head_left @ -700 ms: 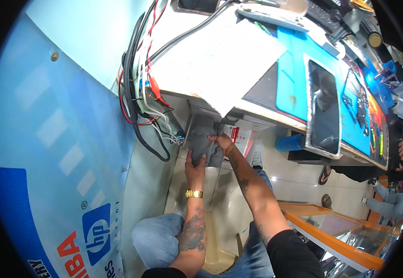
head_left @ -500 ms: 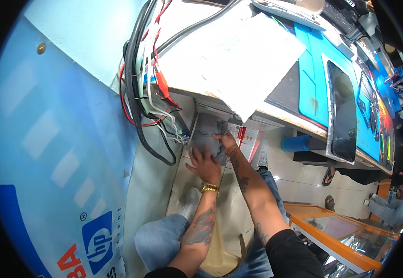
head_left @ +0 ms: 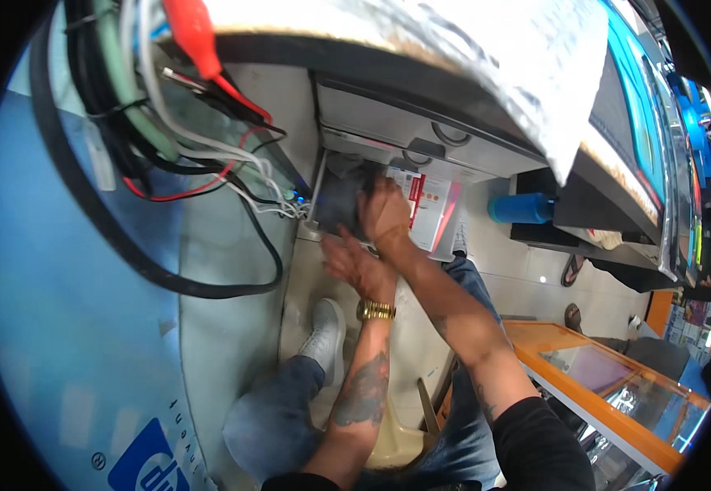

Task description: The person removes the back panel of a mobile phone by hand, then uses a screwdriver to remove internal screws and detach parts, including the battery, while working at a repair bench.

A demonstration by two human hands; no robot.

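Note:
My right hand [head_left: 387, 211] is at the dark grey cloth [head_left: 335, 192] inside an open drawer [head_left: 313, 227], its fingers curled on the cloth; their tips are hard to make out. My left hand [head_left: 351, 263], slightly blurred, is just below, at the drawer's front edge, with its fingers apart and nothing in them. White and red printed boxes or booklets [head_left: 433, 214] lie in the drawer, to the right of the cloth.
Bundled cables with a red clip [head_left: 194, 39] hang at my upper left beside a blue panel [head_left: 85, 270]. The worktop [head_left: 421, 33] overhangs the drawers. At right are a blue cylinder [head_left: 519, 209], an orange-framed glass case [head_left: 560, 335] and another person's sandaled foot [head_left: 571, 270].
The view has moved closer under the worktop, showing more of the drawers. My left hand has come off the grey cloth and spread its fingers; my right hand has shifted up, still on it.

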